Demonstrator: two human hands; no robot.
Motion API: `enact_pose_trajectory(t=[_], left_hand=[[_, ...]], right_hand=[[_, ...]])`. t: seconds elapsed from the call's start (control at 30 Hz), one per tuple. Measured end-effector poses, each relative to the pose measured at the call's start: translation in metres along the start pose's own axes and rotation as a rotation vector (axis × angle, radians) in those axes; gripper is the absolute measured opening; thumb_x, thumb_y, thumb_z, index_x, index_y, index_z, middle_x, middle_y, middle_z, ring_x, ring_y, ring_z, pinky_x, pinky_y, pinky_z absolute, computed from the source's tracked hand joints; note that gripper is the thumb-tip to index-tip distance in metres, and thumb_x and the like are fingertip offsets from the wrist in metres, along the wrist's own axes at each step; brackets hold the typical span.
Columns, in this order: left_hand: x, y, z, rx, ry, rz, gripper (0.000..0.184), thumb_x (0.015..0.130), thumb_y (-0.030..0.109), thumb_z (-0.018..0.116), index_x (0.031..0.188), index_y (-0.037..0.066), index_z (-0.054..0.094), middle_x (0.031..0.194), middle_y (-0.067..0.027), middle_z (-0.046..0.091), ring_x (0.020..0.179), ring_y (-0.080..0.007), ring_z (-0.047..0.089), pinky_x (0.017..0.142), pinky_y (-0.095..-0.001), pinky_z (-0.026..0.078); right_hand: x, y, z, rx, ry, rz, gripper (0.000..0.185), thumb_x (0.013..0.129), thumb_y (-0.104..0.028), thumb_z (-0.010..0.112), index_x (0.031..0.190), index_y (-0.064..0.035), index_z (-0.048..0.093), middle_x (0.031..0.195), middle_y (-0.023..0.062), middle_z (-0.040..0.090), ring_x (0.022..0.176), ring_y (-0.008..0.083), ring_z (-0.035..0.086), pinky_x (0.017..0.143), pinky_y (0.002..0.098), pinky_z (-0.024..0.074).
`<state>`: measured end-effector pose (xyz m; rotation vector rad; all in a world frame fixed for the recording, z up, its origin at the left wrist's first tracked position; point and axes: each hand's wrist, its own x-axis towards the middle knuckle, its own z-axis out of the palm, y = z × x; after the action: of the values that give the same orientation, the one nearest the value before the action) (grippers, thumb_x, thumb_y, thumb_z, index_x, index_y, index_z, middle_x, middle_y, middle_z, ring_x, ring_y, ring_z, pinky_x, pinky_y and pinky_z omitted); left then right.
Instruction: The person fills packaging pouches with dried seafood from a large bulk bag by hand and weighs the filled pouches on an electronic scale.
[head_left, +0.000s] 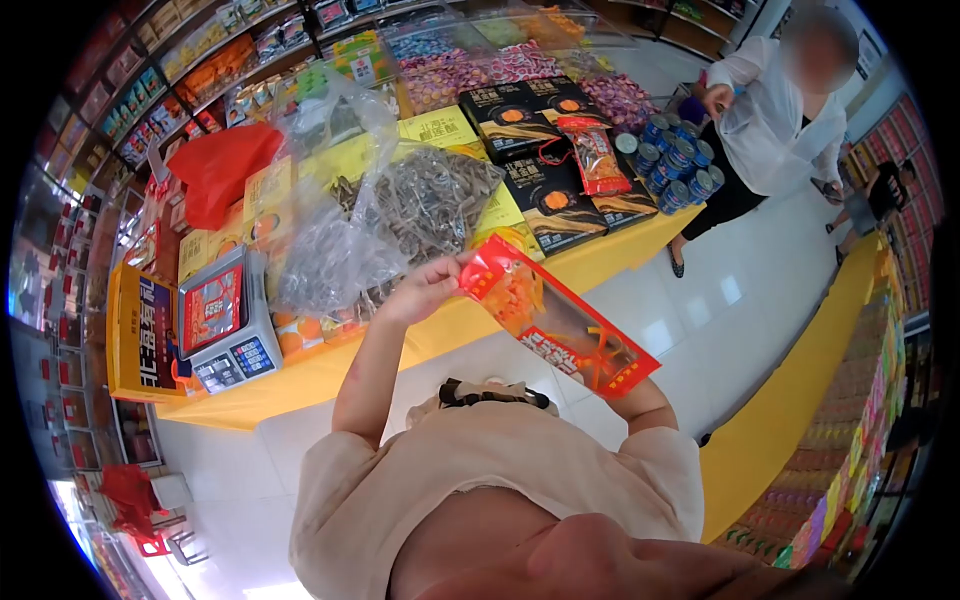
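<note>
A long red snack bag (560, 312) with a clear window and printed pictures of orange food is held up at a slant in front of my chest. My left hand (430, 288) is closed on the bag's upper left corner. The bag covers my right hand, and only the forearm shows below its lower right end. Behind the bag, on the yellow-covered table, lies a clear plastic bag of dark dried food (435, 200). A smaller red packet (597, 158) rests on the black boxes (545, 195).
A scale (222, 320) carrying another red packet (213, 308) stands at the table's left end. Blue cans (680, 160) are stacked at its right corner. Beyond them stands a person in white (770, 130). A red plastic bag (220, 170) lies at the back left.
</note>
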<state>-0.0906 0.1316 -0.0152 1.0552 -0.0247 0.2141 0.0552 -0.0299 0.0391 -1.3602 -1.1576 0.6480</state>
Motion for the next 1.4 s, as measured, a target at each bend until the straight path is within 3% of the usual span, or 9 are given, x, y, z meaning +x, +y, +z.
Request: enact_pose_trajectory(t=[0.33,0.4,0.53,0.6,0.73,0.93,1.07,1.2,1.4], left_hand=[[-0.012,0.024,0.016,0.326,0.108,-0.092,0.013,0.089,0.017,0.05,0.081,0.008,0.046,0.102,-0.0015,0.051,0.091,-0.0094,0.045,0.082,-0.024,0.035],[-0.026,0.027,0.007,0.357,0.169,-0.071,0.007,0.089,0.01,0.046,0.091,0.005,0.052,0.124,-0.0098,0.047,0.106,-0.0119,0.044,0.087,-0.0259,0.037],[-0.063,0.049,0.014,0.393,0.942,-0.011,0.022,0.086,0.018,0.054,0.102,0.004,0.054,0.111,-0.0101,0.052,0.101,-0.0173,0.049,0.085,-0.0283,0.04],[-0.069,0.055,0.053,1.467,1.277,0.443,0.033,0.08,0.022,0.06,0.108,0.006,0.052,0.113,-0.0124,0.05,0.105,-0.0237,0.049,0.088,-0.0354,0.039],[-0.076,0.04,0.113,1.827,0.29,0.25,0.075,0.064,0.043,0.07,0.124,0.008,0.042,0.131,-0.0122,0.039,0.119,-0.026,0.039,0.099,-0.0493,0.027],[-0.126,0.06,0.07,1.622,0.54,0.09,0.089,0.057,0.053,0.07,0.126,0.006,0.04,0.132,-0.0128,0.037,0.121,-0.0271,0.037,0.103,-0.0484,0.02],[-0.163,0.082,0.026,1.571,0.736,0.195,0.086,0.053,0.042,0.077,0.124,0.006,0.043,0.113,-0.0104,0.056,0.103,-0.026,0.054,0.091,-0.0418,0.039],[-0.238,0.108,-0.055,1.423,1.013,0.216,0.067,0.049,0.018,0.08,0.11,0.008,0.056,0.106,-0.0108,0.06,0.09,-0.025,0.059,0.08,-0.0347,0.047],[-0.348,0.125,-0.149,0.745,1.438,0.401,0.079,0.041,0.017,0.085,0.109,-0.007,0.053,0.11,-0.0126,0.057,0.099,-0.0216,0.054,0.087,-0.036,0.043]], right_hand=[[0.006,-0.01,-0.01,-0.172,-0.246,-0.091,0.024,0.076,-0.023,0.054,0.096,-0.0113,0.059,0.094,0.0087,0.06,0.092,0.0272,0.056,0.078,0.0369,0.043],[0.013,-0.01,-0.011,-0.23,-0.349,-0.134,0.024,0.076,-0.023,0.054,0.096,-0.0113,0.059,0.093,0.0088,0.06,0.092,0.0272,0.056,0.078,0.037,0.0431],[0.032,-0.016,0.0,-0.309,-0.574,-0.222,0.023,0.077,-0.023,0.054,0.096,-0.0113,0.059,0.093,0.0089,0.06,0.091,0.0272,0.056,0.077,0.0371,0.0433],[0.042,-0.018,0.011,-0.335,-0.694,-0.265,0.023,0.077,-0.023,0.053,0.096,-0.0113,0.059,0.092,0.0089,0.06,0.091,0.0272,0.056,0.077,0.0372,0.0434],[0.056,-0.016,0.05,-0.336,-0.932,-0.325,0.023,0.077,-0.023,0.053,0.095,-0.0113,0.059,0.092,0.009,0.06,0.09,0.0272,0.056,0.076,0.0373,0.0436],[0.067,0.006,0.138,-0.278,-1.207,-0.331,0.022,0.078,-0.023,0.053,0.095,-0.0114,0.06,0.091,0.0092,0.061,0.089,0.0273,0.057,0.075,0.0375,0.044],[0.085,0.044,0.21,-0.304,-1.319,-0.353,0.022,0.078,-0.023,0.052,0.094,-0.0114,0.06,0.09,0.0093,0.061,0.088,0.0273,0.057,0.075,0.0377,0.0442],[0.188,-0.09,0.253,-0.507,-1.516,-0.368,0.026,0.082,-0.027,0.05,0.098,-0.0101,0.06,0.089,0.013,0.061,0.087,0.027,0.058,0.076,0.0378,0.0436],[0.345,-0.067,0.239,-1.022,-0.812,-0.024,0.028,0.082,-0.026,0.052,0.099,-0.0062,0.06,0.096,0.0131,0.062,0.09,0.0271,0.058,0.078,0.0348,0.0449]])
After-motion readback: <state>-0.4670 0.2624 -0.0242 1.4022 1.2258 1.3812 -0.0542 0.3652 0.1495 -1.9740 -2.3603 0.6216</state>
